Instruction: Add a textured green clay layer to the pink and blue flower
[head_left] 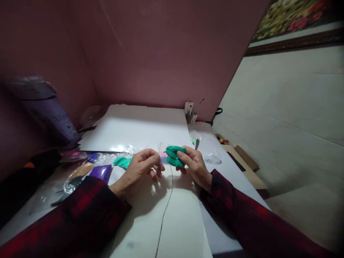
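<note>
My right hand (pixel 195 163) grips a lump of shiny green modelling clay (pixel 175 154) between thumb and fingers, above a sheet of paper (pixel 185 215) with a dark drawn line down it. Just left of the lump, my left hand (pixel 143 165) is closed, its thumb and fingertips drawn together. Whatever it may hold is too small to make out. Behind the left hand lies a green packet (pixel 123 162). A small clear bag with pink and blue in it (pixel 163 157) shows between the hands, partly covered by the clay.
Purple (pixel 101 173) and orange (pixel 82 170) clay packets lie among clear plastic at left, near a lilac bottle (pixel 51 111). A stack of white sheets (pixel 145 123) reaches toward the pink wall. A pen holder (pixel 190 116) and a crumpled clear bag (pixel 213 157) are at right.
</note>
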`<act>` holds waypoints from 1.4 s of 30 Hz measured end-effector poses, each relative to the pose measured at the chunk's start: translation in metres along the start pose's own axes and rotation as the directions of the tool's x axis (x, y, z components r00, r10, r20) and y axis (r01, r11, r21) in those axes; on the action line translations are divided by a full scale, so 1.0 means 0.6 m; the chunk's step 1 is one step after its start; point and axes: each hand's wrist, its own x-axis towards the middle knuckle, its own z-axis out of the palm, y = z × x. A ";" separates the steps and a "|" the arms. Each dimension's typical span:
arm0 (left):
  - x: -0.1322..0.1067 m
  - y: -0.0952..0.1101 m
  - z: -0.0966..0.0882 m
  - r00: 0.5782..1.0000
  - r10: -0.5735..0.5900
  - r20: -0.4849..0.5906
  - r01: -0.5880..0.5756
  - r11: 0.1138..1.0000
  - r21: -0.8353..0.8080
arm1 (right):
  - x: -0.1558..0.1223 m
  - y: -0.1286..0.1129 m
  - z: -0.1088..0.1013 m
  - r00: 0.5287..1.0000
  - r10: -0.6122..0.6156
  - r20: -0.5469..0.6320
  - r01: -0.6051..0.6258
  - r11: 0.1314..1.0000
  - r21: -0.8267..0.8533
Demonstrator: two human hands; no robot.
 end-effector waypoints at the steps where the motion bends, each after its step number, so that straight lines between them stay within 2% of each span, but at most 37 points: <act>1: 0.000 0.001 0.000 1.000 0.005 -0.006 -0.005 1.000 0.005 | 0.000 0.000 0.000 1.000 -0.006 -0.004 0.005 1.000 -0.002; 5: 0.001 0.010 -0.003 0.993 0.096 -0.062 -0.094 0.995 0.027 | 0.002 0.002 -0.001 0.998 -0.054 -0.016 0.054 0.998 0.010; 9: 0.001 0.021 -0.004 0.964 0.214 -0.158 -0.216 0.976 0.010 | 0.003 0.004 -0.002 0.997 -0.074 -0.012 0.074 0.996 0.058; 12: 0.000 0.026 -0.003 0.947 0.250 -0.201 -0.250 0.968 0.025 | 0.004 0.003 -0.002 0.993 -0.076 -0.096 0.081 0.995 0.057; 16: -0.002 0.026 -0.002 0.939 0.288 -0.189 -0.275 0.957 0.093 | 0.007 0.004 0.000 0.973 -0.058 -0.222 0.072 0.996 0.057; 20: -0.004 0.021 -0.001 0.948 0.291 -0.132 -0.275 0.953 0.126 | 0.009 0.005 0.001 0.961 -0.072 -0.269 0.086 0.996 0.040; 23: 0.000 0.020 -0.004 0.933 0.320 -0.162 -0.306 0.946 0.105 | 0.009 0.007 0.001 0.953 -0.081 -0.290 0.090 0.996 0.017; 26: 0.008 0.036 -0.016 0.884 0.416 -0.212 -0.396 0.909 0.133 | 0.007 0.008 0.001 0.956 -0.099 -0.275 0.104 0.995 0.002; 30: 0.015 0.087 -0.050 0.760 0.579 -0.296 -0.488 0.809 0.329 | 0.003 0.008 0.004 0.964 -0.134 -0.228 0.133 0.991 -0.018; 31: 0.016 0.099 -0.062 0.738 0.590 -0.326 -0.484 0.801 0.354 | 0.002 0.008 0.005 0.965 -0.142 -0.218 0.141 0.990 -0.022; 34: 0.022 0.123 -0.106 0.747 0.552 -0.370 -0.377 0.811 0.448 | 0.002 0.006 0.005 0.963 -0.157 -0.219 0.155 0.988 -0.025; 36: 0.028 0.122 -0.142 0.775 0.498 -0.388 -0.214 0.786 0.580 | 0.004 0.004 0.002 0.953 -0.163 -0.255 0.162 0.986 -0.025; 37: 0.031 0.118 -0.161 0.816 0.423 -0.393 -0.057 0.736 0.674 | 0.006 0.003 0.000 0.945 -0.167 -0.282 0.167 0.986 -0.025; 38: 0.034 0.112 -0.179 0.833 0.382 -0.400 0.015 0.707 0.707 | 0.008 0.002 -0.002 0.934 -0.170 -0.313 0.171 0.985 -0.024; 40: 0.039 0.101 -0.211 0.862 0.325 -0.390 0.096 0.650 0.754 | 0.011 0.001 -0.007 0.916 -0.171 -0.364 0.176 0.984 -0.019; 42: 0.040 0.093 -0.236 0.877 0.306 -0.371 0.156 0.549 0.821 | 0.014 0.002 -0.009 0.908 -0.160 -0.386 0.171 0.985 -0.008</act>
